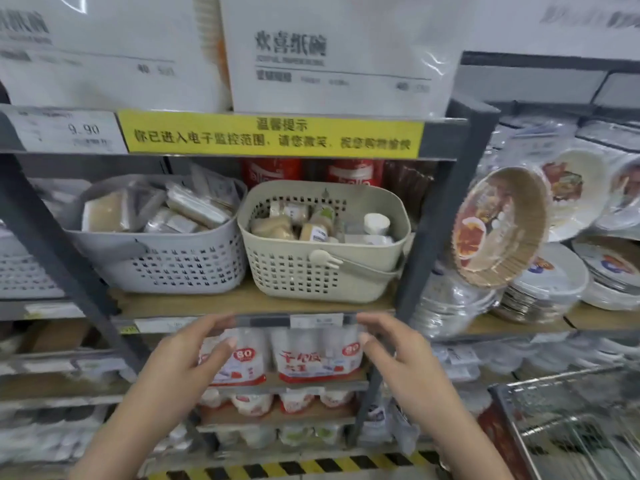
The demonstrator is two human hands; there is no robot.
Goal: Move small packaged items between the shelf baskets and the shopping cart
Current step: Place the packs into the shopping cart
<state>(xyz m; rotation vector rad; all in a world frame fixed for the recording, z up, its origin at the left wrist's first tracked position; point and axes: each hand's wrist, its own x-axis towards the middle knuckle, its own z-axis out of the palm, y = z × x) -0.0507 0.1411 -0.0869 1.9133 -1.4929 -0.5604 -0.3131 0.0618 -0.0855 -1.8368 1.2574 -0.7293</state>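
Both hands are up in front of the shelf, apart from each other and holding nothing. My left hand (180, 358) has its fingers loosely spread, tips near the shelf edge; my right hand (398, 355) mirrors it, fingers relaxed and open. Neither touches a basket yet.

Task items sit in two baskets on the wooden shelf (221, 301). The beige basket (322, 268) on the right holds small bottles and wrapped packets; a white-capped bottle (375, 224) lies near its right side. The grey basket (162, 265) to its left is piled with flat clear-wrapped packs. The shopping cart (571, 420) is low at the right, only its wire corner showing.

I judge the step is a reach into the beige basket. To do it well I'd lift one hand over the front rim, come down from above, and pinch a single item off the top, not dig. The handle (360, 266) hangs folded down across the front, so I'd go over it, not through.

In the way: the yellow notice strip (270, 135) and the shelf above leave a low gap over the baskets, and the dark upright post (440, 237) stands just right of the beige basket. Stacked paper plates (540, 285) lean on the neighbouring shelf, between basket and cart. Red-and-white cup packs (318, 358) sit below, behind my hands.
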